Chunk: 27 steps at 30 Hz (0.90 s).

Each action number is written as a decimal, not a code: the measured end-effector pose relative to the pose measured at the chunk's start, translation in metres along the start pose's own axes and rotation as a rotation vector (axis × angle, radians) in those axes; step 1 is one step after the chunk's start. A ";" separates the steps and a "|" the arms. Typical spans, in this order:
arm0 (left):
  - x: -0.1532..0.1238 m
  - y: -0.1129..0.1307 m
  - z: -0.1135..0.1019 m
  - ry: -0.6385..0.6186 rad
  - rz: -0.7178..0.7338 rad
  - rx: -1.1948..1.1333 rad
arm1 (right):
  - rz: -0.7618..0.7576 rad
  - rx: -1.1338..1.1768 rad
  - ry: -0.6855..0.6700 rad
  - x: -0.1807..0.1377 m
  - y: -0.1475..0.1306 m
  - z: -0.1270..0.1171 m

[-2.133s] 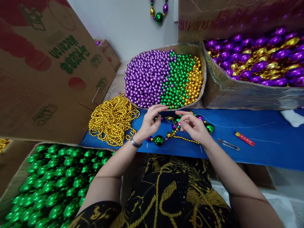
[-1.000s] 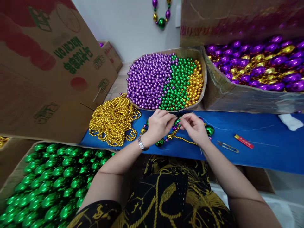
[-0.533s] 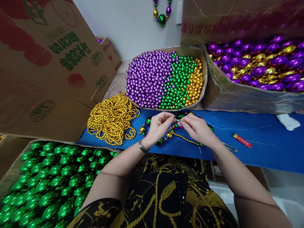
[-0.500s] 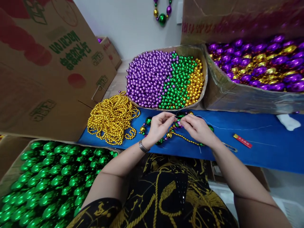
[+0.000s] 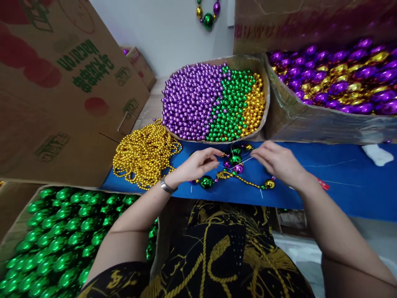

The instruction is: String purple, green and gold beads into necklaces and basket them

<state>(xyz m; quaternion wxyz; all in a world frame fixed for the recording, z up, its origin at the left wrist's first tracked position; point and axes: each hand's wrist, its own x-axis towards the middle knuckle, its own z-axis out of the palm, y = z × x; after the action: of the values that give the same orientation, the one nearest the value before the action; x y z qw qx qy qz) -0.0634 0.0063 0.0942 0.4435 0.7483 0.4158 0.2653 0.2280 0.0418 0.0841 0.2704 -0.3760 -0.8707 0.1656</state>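
Observation:
My left hand (image 5: 194,164) and my right hand (image 5: 277,160) hover over a blue table (image 5: 335,182), each pinching an end of a thin white thread (image 5: 240,160) stretched taut between them. Under the thread lies a bead necklace (image 5: 231,176) of green, purple and gold beads with a thin gold strand. A watch sits on my left wrist.
A cardboard tray of small purple, green and gold beads (image 5: 214,101) stands just behind the hands. A heap of gold bead strands (image 5: 145,155) lies to the left. Boxes hold big green beads (image 5: 62,240) and purple and gold beads (image 5: 338,76). A red lighter (image 5: 322,184) peeks out beside my right wrist.
My hands were pinched close together at the necklace; now they have drawn apart sideways, pulling the thread taut between them. My right hand now covers the scissors and most of the lighter.

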 end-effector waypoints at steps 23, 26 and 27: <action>0.011 -0.005 0.053 0.307 -0.044 -0.941 | 0.627 1.341 0.426 -0.010 -0.016 0.063; 0.010 -0.012 0.054 0.317 -0.112 -0.967 | 0.581 1.251 0.443 -0.017 -0.012 0.059; 0.011 -0.013 0.053 0.304 -0.143 -0.965 | 0.544 1.195 0.441 -0.020 -0.011 0.055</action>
<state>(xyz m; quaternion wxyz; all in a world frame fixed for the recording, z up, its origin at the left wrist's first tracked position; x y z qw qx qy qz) -0.0215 -0.0043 0.0586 0.6900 0.3809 0.3560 0.5020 0.2004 0.0149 0.0390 0.5507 -0.3922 -0.4297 0.5985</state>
